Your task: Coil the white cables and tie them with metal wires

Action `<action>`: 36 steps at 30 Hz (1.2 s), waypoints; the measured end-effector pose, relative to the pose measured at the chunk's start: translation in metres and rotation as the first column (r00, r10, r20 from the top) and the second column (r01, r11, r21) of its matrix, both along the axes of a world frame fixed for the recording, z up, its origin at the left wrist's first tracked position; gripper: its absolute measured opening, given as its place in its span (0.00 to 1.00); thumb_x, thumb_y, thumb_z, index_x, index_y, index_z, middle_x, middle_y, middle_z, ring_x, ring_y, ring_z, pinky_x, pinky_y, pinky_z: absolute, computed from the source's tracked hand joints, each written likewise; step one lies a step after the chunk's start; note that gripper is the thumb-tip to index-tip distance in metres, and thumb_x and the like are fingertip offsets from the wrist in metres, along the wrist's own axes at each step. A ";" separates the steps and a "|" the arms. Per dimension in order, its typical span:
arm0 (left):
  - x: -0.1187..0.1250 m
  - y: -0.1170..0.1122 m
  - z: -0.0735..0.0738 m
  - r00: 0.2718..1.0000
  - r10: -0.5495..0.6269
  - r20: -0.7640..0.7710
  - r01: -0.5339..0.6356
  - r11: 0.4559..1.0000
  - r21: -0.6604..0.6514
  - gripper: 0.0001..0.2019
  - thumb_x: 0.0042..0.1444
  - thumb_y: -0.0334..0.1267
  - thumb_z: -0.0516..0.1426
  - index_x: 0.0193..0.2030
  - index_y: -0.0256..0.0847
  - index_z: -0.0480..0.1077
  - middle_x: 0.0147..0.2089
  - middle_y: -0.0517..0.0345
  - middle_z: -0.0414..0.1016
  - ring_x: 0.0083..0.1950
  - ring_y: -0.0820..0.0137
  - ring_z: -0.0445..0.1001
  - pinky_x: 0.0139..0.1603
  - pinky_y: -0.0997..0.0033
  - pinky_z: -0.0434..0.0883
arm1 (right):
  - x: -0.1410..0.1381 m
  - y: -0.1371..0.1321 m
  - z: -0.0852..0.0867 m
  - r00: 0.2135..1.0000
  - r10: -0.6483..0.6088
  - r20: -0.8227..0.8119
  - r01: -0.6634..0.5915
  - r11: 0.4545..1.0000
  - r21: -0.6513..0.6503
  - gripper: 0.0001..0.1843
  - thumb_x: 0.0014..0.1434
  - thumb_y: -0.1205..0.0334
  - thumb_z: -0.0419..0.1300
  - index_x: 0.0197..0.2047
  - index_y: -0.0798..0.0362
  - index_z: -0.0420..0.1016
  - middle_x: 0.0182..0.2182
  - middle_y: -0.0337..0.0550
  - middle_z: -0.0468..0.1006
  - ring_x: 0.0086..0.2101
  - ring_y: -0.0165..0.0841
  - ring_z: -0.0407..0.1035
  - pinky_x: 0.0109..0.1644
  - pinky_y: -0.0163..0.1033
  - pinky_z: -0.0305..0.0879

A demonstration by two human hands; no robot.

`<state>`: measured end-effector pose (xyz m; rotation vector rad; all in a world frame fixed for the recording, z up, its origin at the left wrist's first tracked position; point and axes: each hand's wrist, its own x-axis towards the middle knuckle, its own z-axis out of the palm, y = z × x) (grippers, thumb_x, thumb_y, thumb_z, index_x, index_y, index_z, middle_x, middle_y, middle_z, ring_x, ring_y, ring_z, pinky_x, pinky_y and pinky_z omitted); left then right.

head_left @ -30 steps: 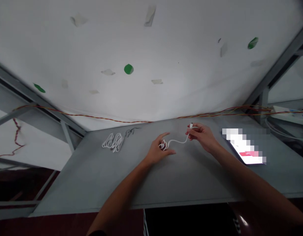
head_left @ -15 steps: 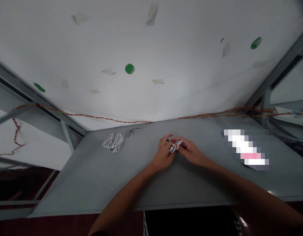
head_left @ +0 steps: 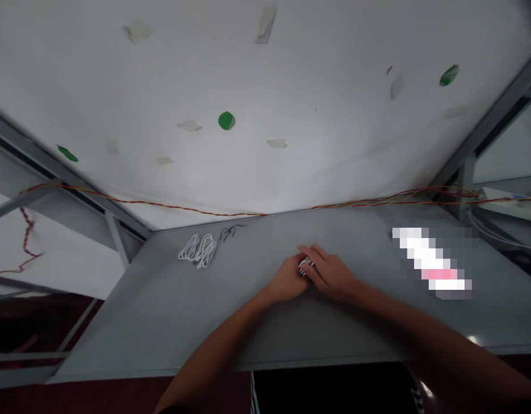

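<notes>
My left hand [head_left: 287, 280] and right hand [head_left: 329, 272] are pressing together, clamping a tight little coil of glossy white cable [head_left: 305, 265] between them, most of it hidden by my fingers, just over the matte grey table [head_left: 248, 328]. Left of my grip, a looser bundle of looped white cables [head_left: 198, 251] is lying on the table, with a thin black wire [head_left: 231, 232] just beyond it. Right of my grip, a pixelated phone [head_left: 431, 261] is resting. Past the far table edge, a twisted red-and-yellow wire [head_left: 161, 210] is running along the white backdrop.
</notes>
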<state>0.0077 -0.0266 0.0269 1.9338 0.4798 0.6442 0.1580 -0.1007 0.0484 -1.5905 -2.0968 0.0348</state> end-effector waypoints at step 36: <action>-0.010 0.032 -0.004 0.937 0.343 -0.059 -0.314 0.907 0.282 0.18 0.67 0.48 0.49 0.42 0.39 0.75 0.43 0.46 0.77 0.44 0.61 0.74 0.50 0.59 0.71 | -0.011 0.001 0.003 0.697 -0.032 -0.716 0.060 0.998 0.013 0.27 0.69 0.39 0.50 0.38 0.48 0.81 0.48 0.48 0.81 0.48 0.41 0.75 0.55 0.47 0.70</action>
